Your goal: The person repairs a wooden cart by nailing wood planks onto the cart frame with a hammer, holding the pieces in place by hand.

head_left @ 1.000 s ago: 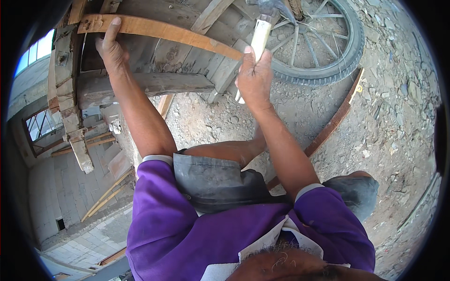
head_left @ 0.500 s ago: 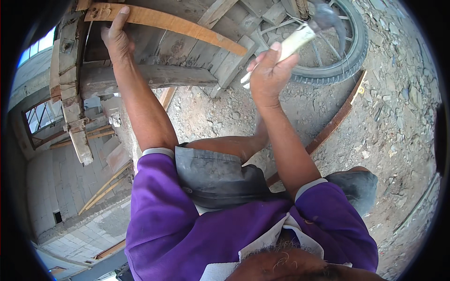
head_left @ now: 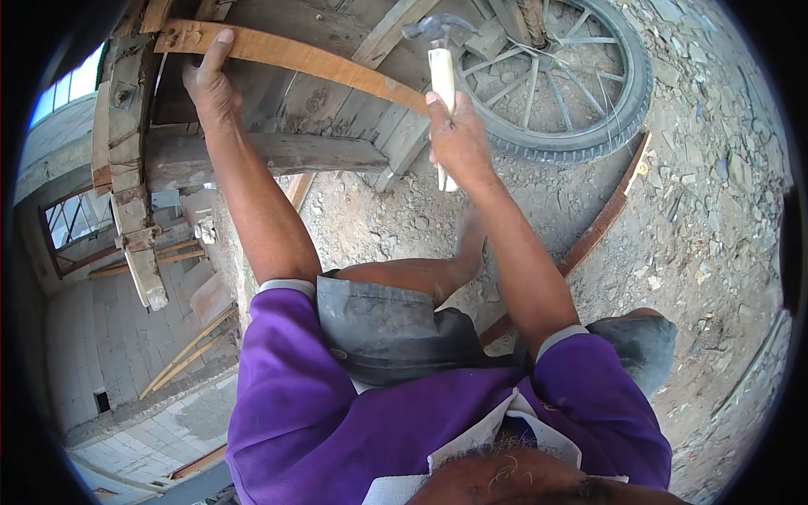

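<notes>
My left hand (head_left: 215, 88) grips a reddish-brown wooden strip (head_left: 299, 61) near its left end, the thumb on top and the fingers hidden behind it. The strip slants down to the right across a weathered wooden frame (head_left: 269, 156). In my right hand (head_left: 460, 139) is a claw hammer (head_left: 442, 71) with a pale handle and a dark metal head. It stands nearly upright, head at the top, beside the strip's right end. My fingers wrap round the lower part of the handle.
A spoked wheel with a black tyre (head_left: 581, 139) stands at the upper right, against the frame. A long brown wooden strip (head_left: 602, 223) lies on the rubble-strewn ground (head_left: 699, 269) to the right. At left rises a wooden post (head_left: 126, 160), with thin sticks (head_left: 185, 353) beyond it.
The hammer has swung left from over the wheel to beside the strip's right end, its head turning upright. My left hand still holds the strip, which appears slightly lower.
</notes>
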Action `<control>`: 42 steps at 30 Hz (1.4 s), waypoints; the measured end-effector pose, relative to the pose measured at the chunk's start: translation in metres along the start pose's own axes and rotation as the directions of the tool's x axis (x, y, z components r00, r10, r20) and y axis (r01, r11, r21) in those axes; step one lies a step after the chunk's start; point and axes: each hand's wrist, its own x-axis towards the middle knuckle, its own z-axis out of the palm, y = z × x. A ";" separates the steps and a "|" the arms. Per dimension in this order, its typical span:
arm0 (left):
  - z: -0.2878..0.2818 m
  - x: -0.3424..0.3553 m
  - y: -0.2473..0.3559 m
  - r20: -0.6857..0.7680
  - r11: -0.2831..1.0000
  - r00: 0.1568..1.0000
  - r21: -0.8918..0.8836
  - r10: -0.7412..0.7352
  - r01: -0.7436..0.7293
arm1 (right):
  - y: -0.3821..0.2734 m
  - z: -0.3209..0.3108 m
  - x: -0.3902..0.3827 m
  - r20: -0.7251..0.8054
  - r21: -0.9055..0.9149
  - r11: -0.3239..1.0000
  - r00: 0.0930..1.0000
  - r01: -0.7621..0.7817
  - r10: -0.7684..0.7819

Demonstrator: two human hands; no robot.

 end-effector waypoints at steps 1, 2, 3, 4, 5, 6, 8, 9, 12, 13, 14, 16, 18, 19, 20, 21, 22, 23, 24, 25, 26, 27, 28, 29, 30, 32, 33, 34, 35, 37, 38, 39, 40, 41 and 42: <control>-0.009 0.003 0.001 -0.005 0.999 0.999 -0.029 -0.034 0.034 | -0.022 -0.014 -0.016 -0.160 0.150 0.985 0.985 0.085 -0.061; -0.012 0.008 0.003 -0.009 0.996 0.997 -0.064 -0.071 0.070 | -0.028 -0.020 -0.026 -0.328 0.275 0.943 0.940 0.187 -0.091; -0.010 0.015 0.007 -0.017 0.994 0.995 -0.057 -0.093 0.092 | -0.028 -0.017 -0.027 -0.324 0.276 0.944 0.942 0.181 -0.086; -0.010 0.011 0.007 -0.020 0.994 0.995 -0.053 -0.096 0.095 | -0.028 -0.013 -0.029 -0.513 0.448 0.820 0.853 0.357 -0.092; -0.007 0.004 0.006 -0.014 0.997 0.998 -0.048 -0.056 0.055 | -0.028 -0.007 -0.030 -0.678 0.548 0.639 0.734 0.540 -0.040; 0.002 0.004 0.004 -0.005 0.999 1.000 -0.054 -0.002 0.002 | -0.007 0.010 -0.016 -0.682 0.543 0.634 0.729 0.551 -0.050; 0.026 0.000 0.001 0.009 0.998 1.000 -0.062 0.022 -0.022 | 0.058 0.040 0.016 -0.154 -0.308 0.936 0.962 0.171 -0.227; 0.019 -0.006 0.005 0.021 0.998 1.000 -0.063 -0.002 0.003 | 0.052 0.037 0.013 -0.157 -0.302 0.938 0.962 0.170 -0.225; -0.001 0.000 0.006 -0.016 0.998 1.000 -0.050 -0.026 0.025 | -0.006 0.005 -0.015 -0.150 0.028 0.994 0.983 0.108 -0.102; -0.008 0.005 0.007 -0.017 0.996 0.997 -0.055 -0.071 0.070 | -0.028 -0.006 -0.027 -0.312 0.248 0.937 0.936 0.247 -0.164; -0.012 0.007 0.009 -0.018 0.992 0.993 -0.058 -0.117 0.116 | -0.039 -0.009 -0.038 -0.477 0.426 0.811 0.861 0.402 -0.177; 0.001 0.006 0.010 -0.009 0.994 0.996 -0.062 -0.092 0.092 | -0.008 0.019 -0.027 -0.603 0.487 0.716 0.786 0.501 -0.139; 0.017 0.003 0.003 -0.023 1.000 1.000 0.019 0.014 -0.014 | 0.033 0.044 -0.005 -0.316 -0.300 0.891 0.846 0.340 -0.429; 0.015 -0.002 0.006 0.015 1.000 1.000 0.004 0.021 -0.021 | 0.031 0.039 -0.004 -0.322 -0.301 0.891 0.843 0.341 -0.431; 0.016 -0.001 0.005 0.020 1.000 1.000 0.000 0.023 -0.023 | 0.030 0.026 -0.005 -0.204 -0.051 0.989 0.968 0.141 -0.149; 0.012 0.000 0.007 0.006 1.000 1.000 -0.010 0.025 -0.025 | 0.007 0.010 -0.007 0.010 0.158 0.982 0.995 -0.104 0.104; 0.005 -0.004 0.010 0.008 1.000 1.000 -0.017 -0.002 0.002 | -0.013 0.002 -0.018 0.020 0.162 0.979 0.992 -0.123 0.122; -0.001 -0.001 0.014 -0.025 0.997 0.997 -0.023 -0.075 0.075 | -0.032 -0.007 -0.027 -0.200 0.316 0.943 0.979 0.108 -0.045; 0.004 -0.003 0.021 -0.035 0.994 0.994 -0.047 -0.105 0.103 | -0.040 -0.012 -0.036 -0.441 0.396 0.848 0.883 0.352 -0.160; 0.000 0.004 0.016 -0.029 0.996 0.997 -0.048 -0.075 0.073 | -0.034 -0.002 -0.034 -0.435 0.400 0.845 0.885 0.355 -0.165; -0.005 0.009 0.012 -0.022 0.998 0.999 -0.049 -0.043 0.042 | -0.017 0.018 -0.029 -0.542 0.398 0.802 0.819 0.446 -0.186; 0.001 0.009 0.008 -0.026 0.998 0.999 -0.057 -0.030 0.028 | 0.003 0.029 -0.017 -0.648 0.373 0.753 0.733 0.542 -0.207; 0.012 0.004 0.004 -0.028 0.999 1.000 -0.049 0.002 -0.004 | 0.025 0.033 -0.004 -0.657 0.362 0.754 0.724 0.548 -0.211; 0.026 0.002 0.001 -0.020 0.998 0.999 -0.048 0.033 -0.034 | 0.048 0.034 0.011 -0.370 0.147 0.947 0.904 0.285 -0.214; 0.026 0.003 0.000 -0.009 0.998 0.999 -0.053 0.036 -0.037 | 0.058 0.039 0.023 -0.065 -0.161 0.985 0.996 0.057 -0.069; 0.007 -0.003 0.004 -0.062 1.000 0.998 -0.022 0.013 -0.014 | -0.002 0.007 -0.003 0.020 0.000 0.999 0.999 -0.034 0.034; -0.002 0.003 0.008 -0.035 0.998 0.999 -0.057 -0.036 0.034 | -0.024 -0.006 -0.020 -0.199 0.217 0.971 0.978 0.104 -0.060; -0.005 0.008 0.013 -0.043 0.995 0.995 -0.047 -0.090 0.088 | -0.033 -0.012 -0.023 -0.424 0.381 0.876 0.898 0.296 -0.119; -0.006 0.005 0.011 -0.036 0.996 0.997 -0.051 -0.075 0.073 | -0.027 -0.004 -0.025 -0.418 0.383 0.878 0.901 0.287 -0.112; 0.006 0.006 0.010 -0.030 0.997 0.999 -0.067 -0.038 0.036 | -0.005 0.018 -0.015 -0.642 0.565 0.657 0.766 0.500 -0.031; 0.012 0.004 0.004 -0.028 0.999 1.000 -0.044 -0.007 0.006 | 0.018 0.026 -0.004 -0.651 0.557 0.657 0.759 0.508 -0.036; 0.023 0.004 -0.002 -0.014 0.999 1.000 -0.031 0.018 -0.018 | 0.047 0.033 0.013 -0.389 0.272 0.928 0.911 0.254 -0.135; 0.016 0.005 -0.002 -0.020 0.999 0.999 -0.019 0.030 -0.030 | 0.017 0.036 0.012 -0.051 -0.139 0.988 0.996 0.070 -0.077; 0.008 0.005 -0.001 -0.008 0.999 0.999 0.000 0.048 -0.048 | 0.000 0.009 -0.001 0.124 0.025 0.989 0.982 -0.144 0.139; 0.003 -0.001 0.000 0.004 0.999 0.999 0.014 0.053 -0.053 | -0.019 -0.006 -0.007 0.133 0.024 0.989 0.981 -0.145 0.141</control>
